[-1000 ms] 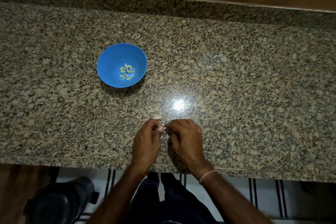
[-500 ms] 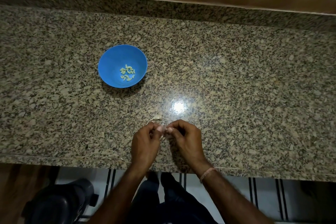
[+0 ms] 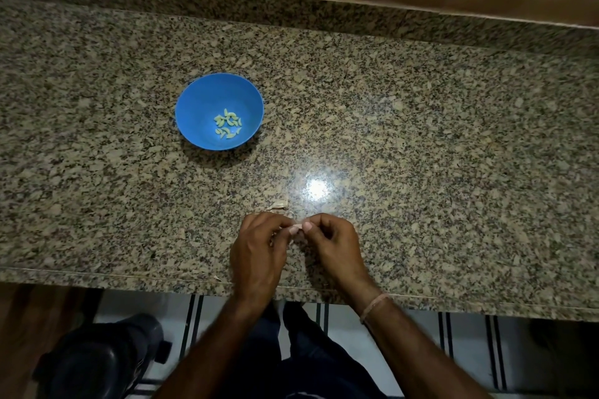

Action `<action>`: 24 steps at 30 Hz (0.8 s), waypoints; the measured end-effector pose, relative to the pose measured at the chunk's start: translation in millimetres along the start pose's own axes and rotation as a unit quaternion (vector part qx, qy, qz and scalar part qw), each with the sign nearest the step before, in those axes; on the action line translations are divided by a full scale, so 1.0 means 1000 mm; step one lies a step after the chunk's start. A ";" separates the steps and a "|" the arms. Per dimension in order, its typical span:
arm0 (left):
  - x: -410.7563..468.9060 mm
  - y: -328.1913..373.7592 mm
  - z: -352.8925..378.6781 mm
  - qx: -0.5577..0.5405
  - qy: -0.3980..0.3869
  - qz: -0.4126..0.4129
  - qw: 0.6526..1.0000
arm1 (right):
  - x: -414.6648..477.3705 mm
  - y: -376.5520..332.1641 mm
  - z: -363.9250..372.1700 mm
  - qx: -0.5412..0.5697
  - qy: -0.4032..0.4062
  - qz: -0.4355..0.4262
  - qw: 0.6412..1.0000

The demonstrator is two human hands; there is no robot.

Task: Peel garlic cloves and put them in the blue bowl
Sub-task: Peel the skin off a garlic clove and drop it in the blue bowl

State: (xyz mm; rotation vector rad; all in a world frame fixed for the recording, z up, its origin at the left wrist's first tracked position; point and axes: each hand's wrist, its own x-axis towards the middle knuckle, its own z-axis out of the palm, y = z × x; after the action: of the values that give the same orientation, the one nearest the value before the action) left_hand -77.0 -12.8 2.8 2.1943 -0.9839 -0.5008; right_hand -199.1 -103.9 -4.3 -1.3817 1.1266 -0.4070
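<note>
The blue bowl (image 3: 194,107) stands on the granite counter, left of centre, with several peeled garlic cloves (image 3: 228,125) at its bottom. Near the counter's front edge my left hand (image 3: 257,253) and my right hand (image 3: 334,246) meet fingertip to fingertip. Between them they pinch a small garlic clove (image 3: 299,228), of which only a pale sliver shows. A scrap of garlic skin (image 3: 279,205) lies on the counter just beyond my fingers.
The speckled granite counter (image 3: 421,139) runs the full width, with a raised granite lip and wood panelling behind. A lamp glare sits right of the skin scrap. A dark stool (image 3: 97,356) stands on the floor at lower left.
Both hands stay together over the same spot near the front edge, working the clove with small finger movements. The bowl has not moved.
</note>
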 end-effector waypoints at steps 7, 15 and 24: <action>0.001 -0.011 -0.003 -0.050 -0.005 -0.084 0.995 | -0.004 0.003 0.000 -0.245 0.051 -0.116 0.961; -0.001 -0.018 0.000 -0.111 -0.073 -0.064 0.989 | -0.002 0.005 0.007 -0.114 0.051 -0.092 0.988; 0.002 -0.024 -0.006 -0.153 -0.088 -0.089 0.980 | -0.007 -0.004 0.025 -0.035 0.009 -0.086 0.996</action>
State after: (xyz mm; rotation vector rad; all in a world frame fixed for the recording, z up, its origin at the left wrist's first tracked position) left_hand -60.0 0.7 -10.3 1.9909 -0.7451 -0.8823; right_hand -180.4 -85.2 -2.4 -1.5444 1.0489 -0.5090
